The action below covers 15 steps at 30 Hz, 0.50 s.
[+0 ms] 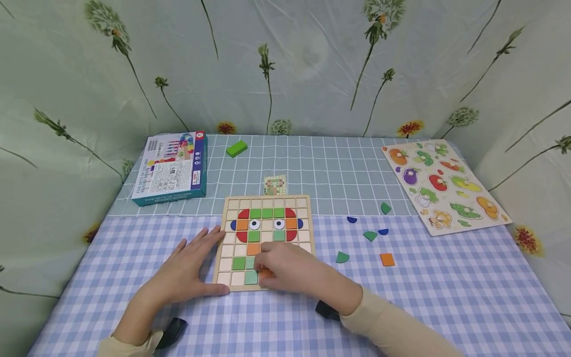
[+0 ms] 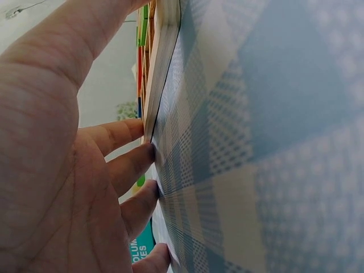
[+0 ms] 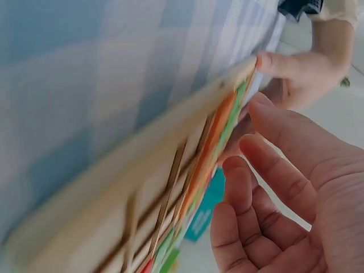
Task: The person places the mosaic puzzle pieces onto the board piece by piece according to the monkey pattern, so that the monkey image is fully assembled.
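A wooden grid board (image 1: 225, 250) lies on the table, bearing coloured tiles and two eye discs in a face-like pattern. My left hand (image 1: 187, 270) rests along its left side, fingers spread and thumb at the near-left corner; the left wrist view has fingertips beside the board's edge. Over the lower middle of the board is my right hand (image 1: 294, 270), its fingers bent loosely. An orange tile (image 1: 266, 273) lies by its thumb, next to a pale green tile (image 1: 252, 277). In the right wrist view thumb and forefinger are apart, with no piece visible between them.
A small pattern card (image 1: 274, 185) lies behind the board. Loose to the right are green quarter pieces (image 1: 342, 257), blue half discs (image 1: 383, 231) and an orange square (image 1: 387, 259). A vegetable puzzle (image 1: 446, 188), a box (image 1: 171, 168) and a green block (image 1: 236, 148) stand farther back.
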Tool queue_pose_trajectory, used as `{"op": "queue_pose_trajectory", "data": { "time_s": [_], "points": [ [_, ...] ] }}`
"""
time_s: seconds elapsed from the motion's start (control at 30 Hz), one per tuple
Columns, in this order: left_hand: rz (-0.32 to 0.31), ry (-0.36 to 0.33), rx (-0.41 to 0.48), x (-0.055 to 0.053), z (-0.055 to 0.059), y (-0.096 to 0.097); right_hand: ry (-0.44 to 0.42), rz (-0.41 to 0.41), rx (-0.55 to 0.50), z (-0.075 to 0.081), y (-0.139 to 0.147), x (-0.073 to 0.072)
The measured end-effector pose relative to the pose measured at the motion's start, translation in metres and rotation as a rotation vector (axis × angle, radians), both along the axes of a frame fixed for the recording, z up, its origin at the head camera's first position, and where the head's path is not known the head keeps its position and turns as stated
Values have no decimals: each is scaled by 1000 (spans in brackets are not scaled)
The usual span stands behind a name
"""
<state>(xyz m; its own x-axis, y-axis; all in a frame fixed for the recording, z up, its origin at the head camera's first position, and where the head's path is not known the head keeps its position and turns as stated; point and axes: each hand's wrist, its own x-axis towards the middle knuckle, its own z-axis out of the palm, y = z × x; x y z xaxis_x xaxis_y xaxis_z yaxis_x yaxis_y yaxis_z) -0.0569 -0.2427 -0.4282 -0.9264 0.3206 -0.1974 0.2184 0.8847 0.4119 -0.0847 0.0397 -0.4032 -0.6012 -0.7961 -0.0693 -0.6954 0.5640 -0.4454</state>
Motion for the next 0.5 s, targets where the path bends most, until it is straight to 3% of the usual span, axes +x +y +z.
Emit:
{"op": "queue_pose_trajectory", "data": {
  "time_s": [0.2, 0.5],
  "points": [
    [1, -1, 0, -1, 1, 1, -39, -134, -39, 5, 55, -6],
    [6, -11, 8, 0, 2, 1, -67, -380, 26, 13, 166, -6]
  ]
}}
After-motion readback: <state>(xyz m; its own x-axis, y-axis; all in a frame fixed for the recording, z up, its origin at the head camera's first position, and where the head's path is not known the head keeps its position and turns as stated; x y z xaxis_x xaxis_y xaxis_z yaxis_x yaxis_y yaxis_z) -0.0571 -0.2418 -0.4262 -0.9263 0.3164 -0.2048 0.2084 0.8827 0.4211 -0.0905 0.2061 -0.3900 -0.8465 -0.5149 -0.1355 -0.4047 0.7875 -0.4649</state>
